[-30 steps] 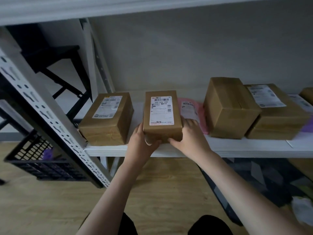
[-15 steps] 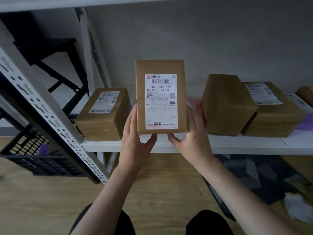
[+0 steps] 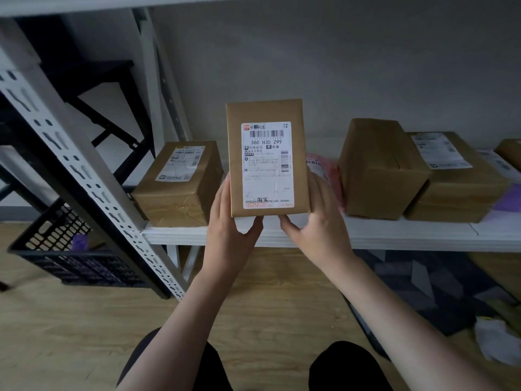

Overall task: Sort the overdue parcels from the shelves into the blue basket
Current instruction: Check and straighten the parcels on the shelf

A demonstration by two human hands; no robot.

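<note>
**Item: brown parcel held upright for label check, lower shelf bay**

**Held item.** Brown parcel (image 3: 266, 158), label side toward the camera, printed code 360 H35 Z99 legible. It stands on end just above the front of the white shelf (image 3: 394, 235); whether its lower edge touches the shelf cannot be told. Left hand (image 3: 229, 221) and right hand (image 3: 315, 218) clasp its lower side edges, thumbs under the bottom corners. The fingers (image 3: 221, 193) of both hands curl behind the parcel, pressed close together, their tips hidden.

**Hazards, as judged.**
- Grip sits low on a tall parcel; a tilt forward could tip it out of the hands onto the wooden floor (image 3: 70, 334).
- The overdue date is in small print, blurred here; a misread would send the wrong parcel to the basket.
- A swing leftward could knock the parcel against the perforated upright (image 3: 93, 187).

**Surrounding stock, relative to the fingers.**
- Left, near: squat taped box (image 3: 180, 187), label on top.
- Right, just behind: pink mailer bag (image 3: 324, 170), mostly hidden.
- Further right: unlabelled-face box (image 3: 377, 170), touching a flatter labelled box (image 3: 456, 179); a purple packet (image 3: 507, 198) beyond it.
- Far left and below: dark slotted basket (image 3: 64, 249) on the floor, a purple item inside; colour reads near black in this light, so whether it is the blue basket is uncertain.

**Obstructions.** The slanted upright stands between the hands and the basket; the parcel must pass in front of it.
</note>
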